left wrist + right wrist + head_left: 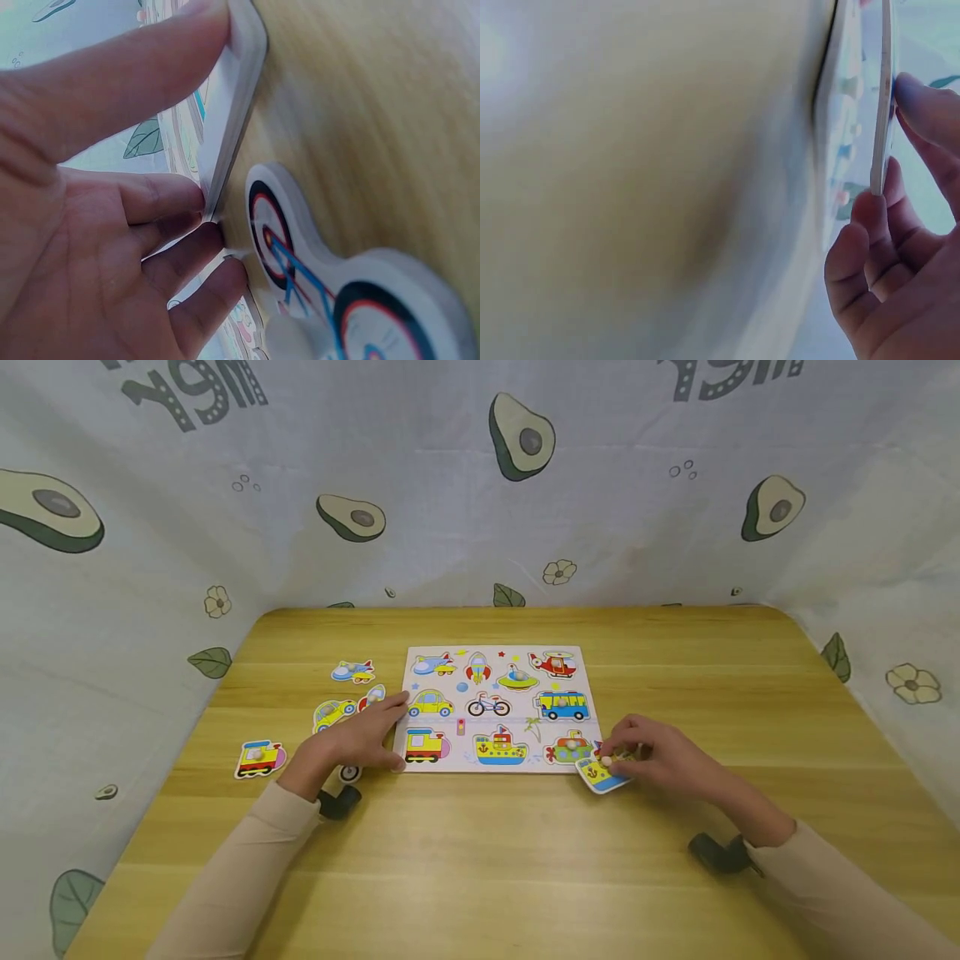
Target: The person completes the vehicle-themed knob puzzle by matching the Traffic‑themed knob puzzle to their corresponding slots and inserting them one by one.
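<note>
Board (521,703): on table (480,852), between the hands. Left hand (360,737): spread, gripping nothing, thumb and fingertips touching board's left side. Right hand (663,758): pinching ship piece (598,777), held clear of table by board's lower right corner. Bike piece (345,276): on table, just beside left hand. Train piece (258,760): on table, farther left.

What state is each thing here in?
Left hand: touching the board
Right hand: gripping the boat piece
Boat piece: held, raised
Board: flat, partly filled
Bus: fitted
Submarine: fitted
Helicopter: fitted
Saucer: fitted
Train piece: loose
Plane piece: loose
Yellow car piece: loose
Bicycle piece: loose
Rocket piece: loose, partly hidden
</note>
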